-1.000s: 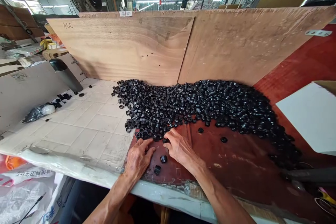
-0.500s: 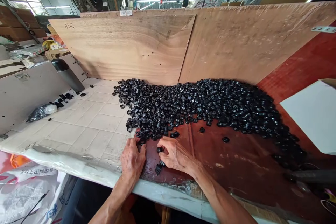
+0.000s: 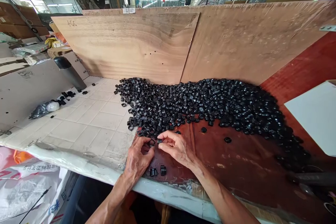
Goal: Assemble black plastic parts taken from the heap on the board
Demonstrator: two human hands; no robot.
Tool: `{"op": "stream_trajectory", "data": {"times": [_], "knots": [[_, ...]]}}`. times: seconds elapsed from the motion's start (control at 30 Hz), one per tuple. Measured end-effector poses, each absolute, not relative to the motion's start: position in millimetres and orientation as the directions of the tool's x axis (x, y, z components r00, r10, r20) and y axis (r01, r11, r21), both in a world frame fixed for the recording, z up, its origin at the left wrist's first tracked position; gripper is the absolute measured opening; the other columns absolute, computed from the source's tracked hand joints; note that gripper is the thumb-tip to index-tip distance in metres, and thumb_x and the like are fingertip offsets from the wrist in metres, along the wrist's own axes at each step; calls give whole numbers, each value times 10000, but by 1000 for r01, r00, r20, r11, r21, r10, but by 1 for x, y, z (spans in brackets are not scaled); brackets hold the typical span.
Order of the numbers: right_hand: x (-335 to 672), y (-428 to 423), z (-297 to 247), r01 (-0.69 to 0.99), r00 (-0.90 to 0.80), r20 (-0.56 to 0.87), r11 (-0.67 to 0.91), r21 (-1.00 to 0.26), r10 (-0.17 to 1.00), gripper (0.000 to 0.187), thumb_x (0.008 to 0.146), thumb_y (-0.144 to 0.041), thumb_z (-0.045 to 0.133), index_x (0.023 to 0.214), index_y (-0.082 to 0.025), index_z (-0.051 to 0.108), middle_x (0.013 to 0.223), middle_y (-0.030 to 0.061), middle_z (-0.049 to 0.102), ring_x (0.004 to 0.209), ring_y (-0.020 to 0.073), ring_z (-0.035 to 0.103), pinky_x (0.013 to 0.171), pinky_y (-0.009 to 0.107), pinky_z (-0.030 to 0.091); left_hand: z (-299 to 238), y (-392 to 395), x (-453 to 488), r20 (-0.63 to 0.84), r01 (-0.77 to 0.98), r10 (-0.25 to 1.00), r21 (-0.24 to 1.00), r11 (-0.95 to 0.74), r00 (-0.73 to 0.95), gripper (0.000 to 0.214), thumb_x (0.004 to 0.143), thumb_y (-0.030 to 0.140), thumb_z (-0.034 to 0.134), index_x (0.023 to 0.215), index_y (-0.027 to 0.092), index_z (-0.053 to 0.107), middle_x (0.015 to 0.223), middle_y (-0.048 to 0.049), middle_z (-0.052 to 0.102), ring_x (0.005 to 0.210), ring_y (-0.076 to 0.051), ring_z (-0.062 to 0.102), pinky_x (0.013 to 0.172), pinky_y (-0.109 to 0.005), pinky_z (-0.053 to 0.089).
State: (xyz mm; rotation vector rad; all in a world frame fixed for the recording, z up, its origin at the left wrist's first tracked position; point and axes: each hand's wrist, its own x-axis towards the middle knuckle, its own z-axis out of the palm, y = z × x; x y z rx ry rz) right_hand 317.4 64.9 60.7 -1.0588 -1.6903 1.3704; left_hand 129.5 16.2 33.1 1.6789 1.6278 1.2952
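A: Moved since last frame: right hand (image 3: 175,147) is drawn in toward left hand (image 3: 138,157), and the loose black plastic rings (image 3: 153,172) at 6 o'clock of the hands are shifted, now seen as a pair with a single ring (image 3: 163,170) just beside it.

B: Grip state?

A: Right thumb and index are pressed together, with a small black ring (image 3: 159,141) pinched between them at the near edge of the heap. Left fingers (image 3: 145,146) are curled, with a second ring (image 3: 151,142) just at their tips. Whether that one is held cannot be told from this view.

B: Where is the bulk of the parts?

A: Heap of black rings (image 3: 199,105) is at 12 o'clock, banked against plywood boards (image 3: 131,45) and lying on a red laminated board (image 3: 223,157). White tiles (image 3: 91,119) are at 9 o'clock. Black-capped flask (image 3: 69,75) stands at 10 o'clock, with stray black parts (image 3: 67,94) near it.
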Motion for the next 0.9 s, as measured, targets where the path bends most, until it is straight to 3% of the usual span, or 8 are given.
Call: {"op": "stream_trajectory", "data": {"times": [0.23,0.33,0.4,0.47,0.57,0.77,0.9], "knots": [[316,64,58,154,-449,105,192,-969,887,203,837,-246,681,1016,-200,764,947,38,730,790,168,677,702,271,542,27,15,122,280,436,958,871,-225,-65,219,910,303,725,1113,218,730,822,5,714,608,-123,654,571,-237,566],[314,64,57,137,-448,170,255,-957,878,194,845,-222,675,1006,-201,782,1059,71,725,906,192,704,776,291,574,29,17,121,348,397,936,866,-304,-43,218,911,349,755,1091,226,760,1006,-51,743,828,-181,726,704,-292,622],[314,63,58,142,-436,180,265,-954,882,196,846,-203,671,1018,-204,766,1038,62,727,870,184,705,771,290,577,30,18,120,355,367,934,874,-317,-38,214,917,357,757,1092,234,764,1113,-71,755,957,-211,746,817,-339,641],[314,62,60,167,-420,176,267,-949,890,187,843,-183,673,1016,-205,739,974,39,729,779,165,688,725,278,565,31,18,120,330,351,944,888,-298,-32,215,923,362,757,1098,238,759,1078,-59,782,957,-212,760,869,-359,645],[314,60,64,203,-412,206,310,-929,887,127,852,-174,678,964,-209,725,919,24,724,749,161,671,699,270,544,33,17,120,349,358,937,878,-317,-26,214,915,384,768,1071,238,773,1004,-46,799,926,-213,768,878,-370,655],[315,60,67,186,-412,301,403,-896,860,107,876,-177,663,950,-214,730,958,43,727,809,177,686,748,284,557,35,15,118,381,347,924,870,-351,-20,228,944,364,728,1120,235,796,1116,-82,805,1037,-241,771,946,-409,656],[314,58,67,183,-403,254,349,-919,879,211,874,-175,654,1074,-227,698,954,26,740,788,172,697,733,275,563,30,13,118,336,327,941,894,-306,-38,226,943,331,724,1148,243,762,1128,-65,810,1047,-234,776,956,-397,652]]}}
